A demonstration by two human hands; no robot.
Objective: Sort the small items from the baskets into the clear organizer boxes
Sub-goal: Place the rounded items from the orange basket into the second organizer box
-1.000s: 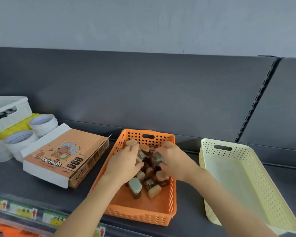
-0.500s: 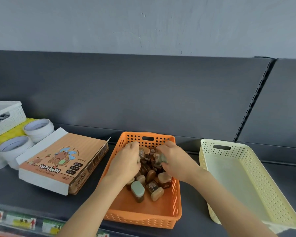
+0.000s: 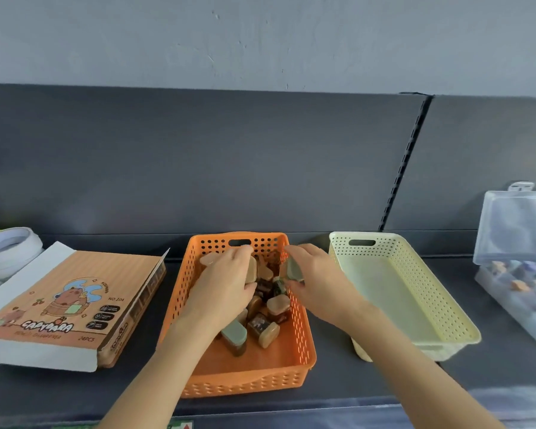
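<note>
Holding small brown items (image 3: 277,305), orange basket (image 3: 248,386) stands beside cream basket (image 3: 393,289).

From left lie cardboard box (image 3: 75,305), basket (image 3: 248,382) holding small items (image 3: 266,332), second basket (image 3: 390,286), organizer box (image 3: 517,236).

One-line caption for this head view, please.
Left hand grips a tan piece and right hand a green piece in the orange basket; cream basket and clear organizer box sit to its right.

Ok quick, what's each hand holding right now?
Left hand: grips a tan-capped item in the orange basket.
Right hand: pinches a grey-green item.
</note>
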